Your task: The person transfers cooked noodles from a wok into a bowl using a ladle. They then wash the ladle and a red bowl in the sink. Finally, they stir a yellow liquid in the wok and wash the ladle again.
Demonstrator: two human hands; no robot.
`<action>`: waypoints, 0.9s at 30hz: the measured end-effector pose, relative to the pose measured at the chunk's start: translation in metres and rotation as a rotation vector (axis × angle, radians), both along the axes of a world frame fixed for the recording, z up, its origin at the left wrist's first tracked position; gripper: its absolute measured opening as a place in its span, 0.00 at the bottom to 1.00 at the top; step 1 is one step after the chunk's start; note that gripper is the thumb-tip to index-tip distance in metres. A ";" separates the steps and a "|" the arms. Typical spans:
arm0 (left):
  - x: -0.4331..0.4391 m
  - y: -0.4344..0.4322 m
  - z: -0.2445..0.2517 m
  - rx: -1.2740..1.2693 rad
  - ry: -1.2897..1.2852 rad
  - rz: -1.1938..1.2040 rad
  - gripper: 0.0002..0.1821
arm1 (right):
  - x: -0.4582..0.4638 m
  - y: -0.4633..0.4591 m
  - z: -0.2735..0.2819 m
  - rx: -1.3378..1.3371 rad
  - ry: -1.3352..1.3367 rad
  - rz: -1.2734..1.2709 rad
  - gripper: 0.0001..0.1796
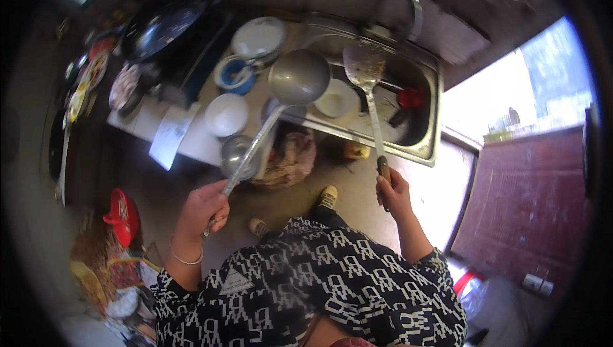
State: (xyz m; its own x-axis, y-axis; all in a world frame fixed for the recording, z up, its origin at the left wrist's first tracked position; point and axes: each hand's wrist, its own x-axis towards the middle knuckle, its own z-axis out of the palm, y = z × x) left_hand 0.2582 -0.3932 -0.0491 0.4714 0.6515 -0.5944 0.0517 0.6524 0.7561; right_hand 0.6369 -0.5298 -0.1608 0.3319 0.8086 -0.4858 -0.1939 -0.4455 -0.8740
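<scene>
My left hand [203, 208] grips the long metal handle of a large ladle [300, 78], whose bowl is raised in front of the counter and the sink's left end. Gripped in my right hand [395, 194] is a metal wok spatula [365, 67] by its wooden handle end. Bits of food cling to the spatula's blade, which is held up over the stainless steel sink [433, 126]. A red object [408, 98] lies in the sink basin. Behind the ladle's bowl, a pale bowl [333, 99] shows in part near the sink's left side.
Left of the sink, the counter holds a white bowl [226, 115], stacked plates [258, 35] and a blue container [237, 76]. A large dark wok [163, 26] stands further left. Below are a plastic bag [292, 160] and a red basket [122, 217]. A dark red door [522, 194] is at right.
</scene>
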 end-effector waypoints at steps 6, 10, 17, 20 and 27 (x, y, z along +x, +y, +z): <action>-0.183 -0.046 -0.003 0.065 0.032 0.188 0.20 | -0.158 0.031 0.010 0.146 -0.005 0.220 0.25; -0.310 -0.078 -0.003 0.166 0.104 0.268 0.21 | -0.290 0.048 0.010 0.188 -0.017 0.371 0.24; -0.451 -0.116 -0.030 0.083 0.138 0.565 0.22 | -0.479 0.134 0.025 0.074 0.060 0.748 0.22; -0.444 -0.104 -0.105 0.100 0.065 0.755 0.22 | -0.499 0.198 -0.021 0.074 0.054 0.909 0.21; -0.526 -0.068 -0.138 0.142 0.099 0.956 0.21 | -0.630 0.299 -0.026 0.009 0.000 1.159 0.23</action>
